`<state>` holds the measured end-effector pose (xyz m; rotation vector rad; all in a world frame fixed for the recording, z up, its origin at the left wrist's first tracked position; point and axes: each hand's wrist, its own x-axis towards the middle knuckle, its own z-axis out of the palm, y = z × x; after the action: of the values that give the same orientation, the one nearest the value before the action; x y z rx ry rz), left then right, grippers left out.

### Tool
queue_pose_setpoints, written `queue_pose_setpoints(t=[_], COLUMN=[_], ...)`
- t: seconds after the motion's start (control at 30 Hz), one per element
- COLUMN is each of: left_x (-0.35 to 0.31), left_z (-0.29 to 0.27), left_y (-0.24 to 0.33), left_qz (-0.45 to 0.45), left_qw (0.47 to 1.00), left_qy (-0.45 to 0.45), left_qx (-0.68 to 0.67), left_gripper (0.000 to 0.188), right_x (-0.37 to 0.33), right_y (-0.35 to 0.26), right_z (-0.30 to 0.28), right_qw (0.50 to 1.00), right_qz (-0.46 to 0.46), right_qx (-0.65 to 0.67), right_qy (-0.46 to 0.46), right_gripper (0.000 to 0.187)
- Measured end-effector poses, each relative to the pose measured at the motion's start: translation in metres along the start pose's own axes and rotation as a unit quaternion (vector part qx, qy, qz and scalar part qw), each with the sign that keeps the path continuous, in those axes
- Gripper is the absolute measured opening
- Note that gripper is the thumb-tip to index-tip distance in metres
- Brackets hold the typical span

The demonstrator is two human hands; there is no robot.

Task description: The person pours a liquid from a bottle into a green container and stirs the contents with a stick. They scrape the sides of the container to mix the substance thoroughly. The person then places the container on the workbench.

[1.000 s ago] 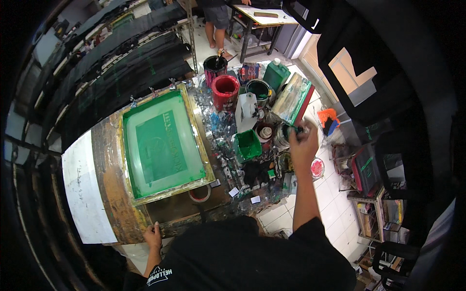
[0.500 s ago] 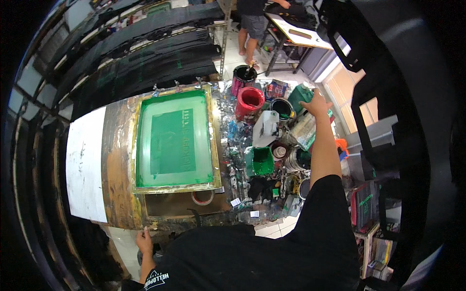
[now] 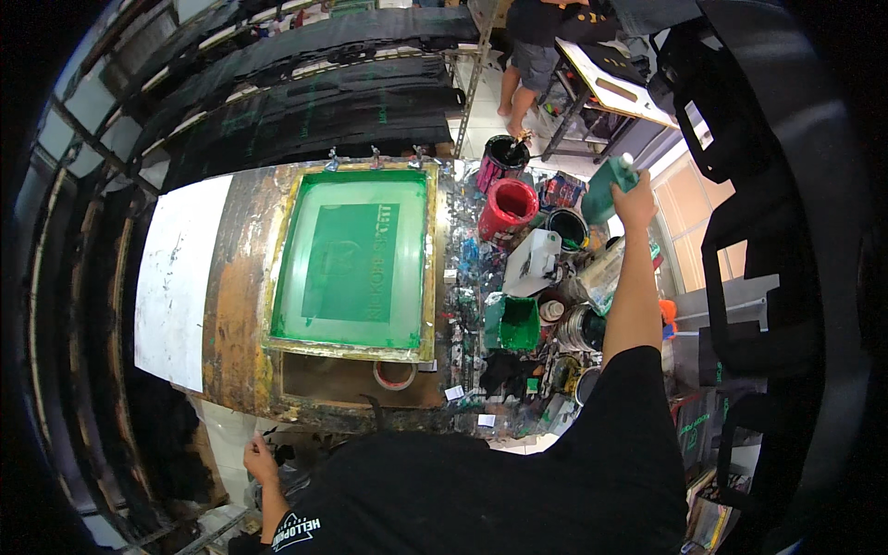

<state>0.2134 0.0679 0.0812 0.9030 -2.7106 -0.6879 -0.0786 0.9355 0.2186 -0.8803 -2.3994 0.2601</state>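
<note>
At the far right of the table, my right hand [image 3: 636,205] is closed around the upper part of a dark green plastic jug [image 3: 606,191] with a pale cap. The jug stands out above the paint containers; my hand hides its right side. Left of it are a red paint can [image 3: 509,208] and an open can [image 3: 567,229] with dark contents. Low on the left, just off the table's front edge, my left hand [image 3: 261,462] has its fingers curled together. What it pinches, if anything, is too small to make out.
A screen-printing frame [image 3: 432,277] with green mesh lies on the stained table. A white jug [image 3: 532,264], a green paint container [image 3: 518,324] and a tape roll [image 3: 395,374] are nearby. Racks of black fabric [image 3: 324,116] stand behind; another person [image 3: 535,55] is at the far side.
The view has shifted, moving the table rightward in the picture. The green jug has risen slightly in my right hand. My left hand has drawn away from the table's edge.
</note>
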Motion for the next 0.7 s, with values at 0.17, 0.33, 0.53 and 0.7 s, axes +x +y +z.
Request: queue_pose_setpoints(t=[0.17, 0.33, 0.53, 0.7], left_x=[0.047, 0.063, 0.007, -0.057], left_z=[-0.003, -0.023, -0.093, -0.137], left_y=[0.071, 0.221, 0.416, 0.497], left_qz=[0.088, 0.303, 0.681, 0.775], left_qw=[0.989, 0.917, 0.652, 0.464], left_qy=[0.028, -0.039, -0.215, -0.267], left_qx=[-0.12, -0.257, -0.256, -0.337], left_gripper=[0.044, 0.022, 0.036, 0.056], right_x=[-0.021, -0.09, -0.207, -0.292], right_y=[-0.039, -0.07, -0.117, -0.145], right_z=[-0.073, -0.128, -0.21, -0.303], right_qw=[0.975, 0.939, 0.937, 0.953], right_qz=[-0.12, -0.244, -0.29, -0.226], right_qx=[0.115, 0.172, 0.145, 0.189], right_qy=[0.146, 0.168, 0.133, 0.07], right_gripper=[0.056, 0.053, 0.06, 0.063])
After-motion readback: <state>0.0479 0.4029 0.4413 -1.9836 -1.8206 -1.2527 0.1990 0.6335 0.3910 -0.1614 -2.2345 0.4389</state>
